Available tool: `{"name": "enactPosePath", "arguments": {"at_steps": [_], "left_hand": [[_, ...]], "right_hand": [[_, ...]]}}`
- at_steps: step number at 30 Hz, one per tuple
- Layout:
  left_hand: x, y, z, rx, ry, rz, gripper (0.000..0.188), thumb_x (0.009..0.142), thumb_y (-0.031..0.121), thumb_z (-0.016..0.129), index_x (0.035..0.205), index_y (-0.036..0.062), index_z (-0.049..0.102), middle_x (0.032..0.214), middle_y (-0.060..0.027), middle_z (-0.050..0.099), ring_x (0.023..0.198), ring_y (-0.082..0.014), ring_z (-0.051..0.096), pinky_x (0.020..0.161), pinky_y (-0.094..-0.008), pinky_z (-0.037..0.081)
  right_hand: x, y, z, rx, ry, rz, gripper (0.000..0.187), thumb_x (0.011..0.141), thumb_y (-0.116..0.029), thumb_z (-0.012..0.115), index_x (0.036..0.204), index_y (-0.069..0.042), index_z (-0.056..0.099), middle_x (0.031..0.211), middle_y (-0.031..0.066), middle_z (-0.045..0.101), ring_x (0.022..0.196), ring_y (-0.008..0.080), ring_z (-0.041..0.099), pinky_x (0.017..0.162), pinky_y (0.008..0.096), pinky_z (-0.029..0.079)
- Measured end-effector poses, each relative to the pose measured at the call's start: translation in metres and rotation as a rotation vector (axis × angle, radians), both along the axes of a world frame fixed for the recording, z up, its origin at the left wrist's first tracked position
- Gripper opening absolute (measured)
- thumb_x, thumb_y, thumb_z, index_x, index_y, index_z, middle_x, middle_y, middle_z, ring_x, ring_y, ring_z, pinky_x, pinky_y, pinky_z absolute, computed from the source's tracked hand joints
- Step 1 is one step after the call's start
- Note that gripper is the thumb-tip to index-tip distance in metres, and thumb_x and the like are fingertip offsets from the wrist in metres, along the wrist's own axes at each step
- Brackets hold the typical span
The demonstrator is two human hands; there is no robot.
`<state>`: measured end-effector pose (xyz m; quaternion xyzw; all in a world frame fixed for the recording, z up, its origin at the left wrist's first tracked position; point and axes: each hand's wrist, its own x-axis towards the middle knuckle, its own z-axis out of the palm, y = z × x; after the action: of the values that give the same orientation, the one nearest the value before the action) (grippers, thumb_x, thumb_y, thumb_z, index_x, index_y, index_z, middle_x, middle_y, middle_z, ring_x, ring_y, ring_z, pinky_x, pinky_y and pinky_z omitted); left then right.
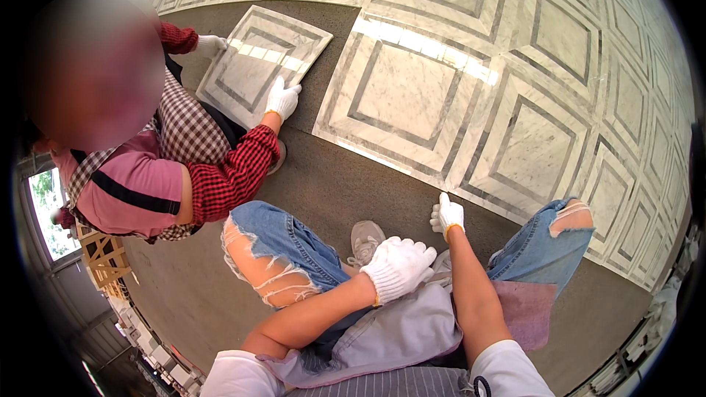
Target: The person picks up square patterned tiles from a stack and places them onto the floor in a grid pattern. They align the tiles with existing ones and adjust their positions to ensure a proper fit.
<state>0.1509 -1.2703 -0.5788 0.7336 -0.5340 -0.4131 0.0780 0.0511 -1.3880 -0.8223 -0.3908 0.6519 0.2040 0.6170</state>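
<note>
Crouching over grey screed floor beside laid white-and-grey marble tiles; white-gloved left hand hanging loosely curled near the knee, white-gloved right hand pressing, fingers together, down onto screed just beside the tiles.

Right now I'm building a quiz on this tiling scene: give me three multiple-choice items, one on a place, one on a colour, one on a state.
1. Where does the loose marble tile lie?
A. on the bare grey floor
B. on the wearer's lap
C. leaning on a wall

2. What colour are the co-worker's sleeves?
A. plain blue
B. red check
C. yellow

3. What does the wearer's left hand hold?
A. a trowel
B. a tile
C. nothing

Answers: 1 A, it lies flat on the unlaid strip; 2 B, red checked cloth shows; 3 C, the gloved hand is loosely curled and empty above the knees.
</note>
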Motion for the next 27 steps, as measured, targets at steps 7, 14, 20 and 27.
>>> {"name": "enactPosePath", "arguments": {"at_steps": [7,14,20,27], "left_hand": [[-0.001,-0.002,0.000,0.005,-0.002,-0.002,0.025,0.087,0.032,0.055,0.095,0.0086,0.055,0.083,-0.0111,0.061,0.080,-0.0288,0.062,0.071,-0.0413,0.049],[-0.001,0.000,0.000,-0.032,-0.019,-0.002,0.024,0.086,0.031,0.056,0.095,0.0087,0.055,0.082,-0.0109,0.061,0.079,-0.0288,0.062,0.070,-0.0416,0.049],[0.000,-0.002,-0.001,-0.016,0.004,0.006,0.024,0.086,0.031,0.056,0.095,0.0087,0.055,0.081,-0.0107,0.061,0.078,-0.0287,0.062,0.070,-0.0413,0.048],[0.000,0.000,-0.003,-0.001,0.012,0.009,0.024,0.086,0.031,0.056,0.094,0.0089,0.055,0.081,-0.0106,0.061,0.078,-0.0287,0.062,0.071,-0.0409,0.048]], "right_hand": [[0.001,0.001,0.001,0.002,-0.015,-0.061,0.049,0.091,-0.049,0.047,0.072,-0.005,0.058,0.057,0.0066,0.055,0.041,0.0194,0.052,0.037,0.0323,0.037],[-0.002,-0.001,-0.009,0.063,-0.016,-0.115,0.050,0.092,-0.049,0.047,0.071,-0.004,0.057,0.055,0.0064,0.053,0.040,0.0192,0.051,0.036,0.0316,0.036],[0.000,-0.002,-0.005,0.051,-0.004,-0.124,0.050,0.093,-0.048,0.045,0.070,-0.004,0.055,0.054,0.0067,0.052,0.038,0.0190,0.049,0.034,0.0312,0.034],[-0.001,-0.001,-0.006,-0.004,-0.001,-0.021,0.054,0.091,-0.054,0.044,0.076,-0.004,0.059,0.058,0.0081,0.055,0.044,0.0218,0.054,0.040,0.0347,0.044]]}}
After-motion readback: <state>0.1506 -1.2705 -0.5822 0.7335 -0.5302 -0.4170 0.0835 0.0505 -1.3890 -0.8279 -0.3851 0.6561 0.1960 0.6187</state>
